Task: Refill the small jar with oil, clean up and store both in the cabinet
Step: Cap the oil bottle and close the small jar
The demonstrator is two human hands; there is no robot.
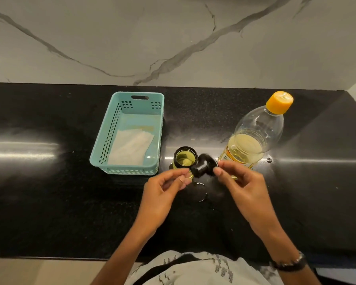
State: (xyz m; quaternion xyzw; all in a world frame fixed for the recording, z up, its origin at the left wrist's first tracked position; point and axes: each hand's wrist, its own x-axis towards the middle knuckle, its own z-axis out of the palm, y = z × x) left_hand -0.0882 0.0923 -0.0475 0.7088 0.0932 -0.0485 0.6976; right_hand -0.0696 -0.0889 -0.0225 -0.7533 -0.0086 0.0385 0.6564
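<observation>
Head view: both forearms reach in over the black counter (49, 202), left hand (162, 194) and right hand (243, 188) each pinching one end of a black lid (203, 164) with curled fingertips, its long axis running left-right, just above the counter. One small open jar (185, 158) stands upright, mouth up, right behind the lid. One oil bottle (257, 130) with orange cap stands upright at right; one teal basket (130, 103) holding one white cloth (132, 147) sits at left.
</observation>
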